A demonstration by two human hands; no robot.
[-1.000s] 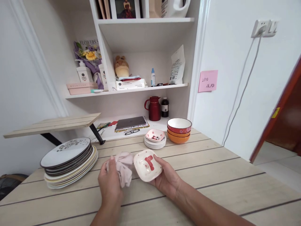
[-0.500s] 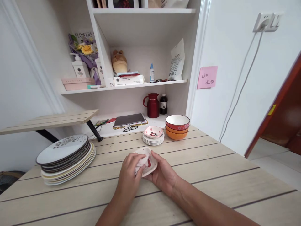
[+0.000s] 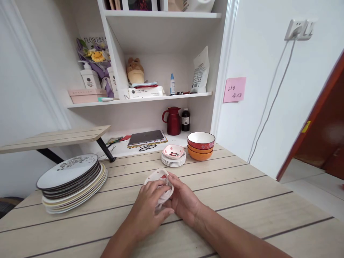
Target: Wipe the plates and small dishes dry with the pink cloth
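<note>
Head view: R hand [image 3: 185, 200] gripping small dish [image 3: 157, 176], L hand [image 3: 149, 204] closed on cloth [image 3: 162, 191] inside.

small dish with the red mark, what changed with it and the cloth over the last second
The left hand brought the pink cloth from beside the small dish into it, covering the red mark. The right hand kept holding the dish. The plate stack and bowls stayed put.

2 bare hands meet above the table's middle.
The left hand [image 3: 150, 202] lies palm down, fingers curled and pressed inward toward the right. The right hand [image 3: 185, 200] cups from the other side, thumb up, its forearm stretching in from the lower right corner.
</note>
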